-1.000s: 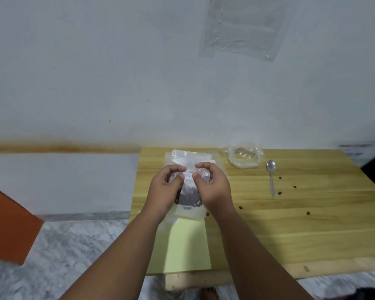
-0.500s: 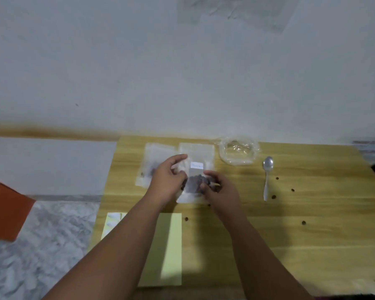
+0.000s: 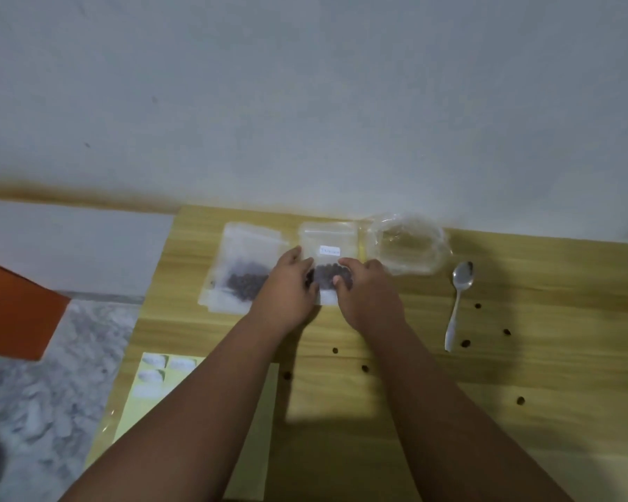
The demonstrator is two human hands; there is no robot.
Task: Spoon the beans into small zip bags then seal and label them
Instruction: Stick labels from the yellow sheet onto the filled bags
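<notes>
Both hands, left hand (image 3: 287, 288) and right hand (image 3: 365, 291), press the labelled bag (image 3: 327, 248) flat on the tabletop (image 3: 522, 356), fingers grasping its edges; smoothing evenly should spread the beans (image 3: 329, 275).

You worked on a pale wooden tabletop (image 3: 522, 411) with a smooth, matt grain. Your zip bags (image 3: 327, 244) were clear, slightly frosted plastic. The spoon (image 3: 459, 302) was shiny metal, the label sheet (image 3: 153, 393) glossy yellow paper, and the crumpled bag (image 3: 408, 248) thin glossy film.
</notes>
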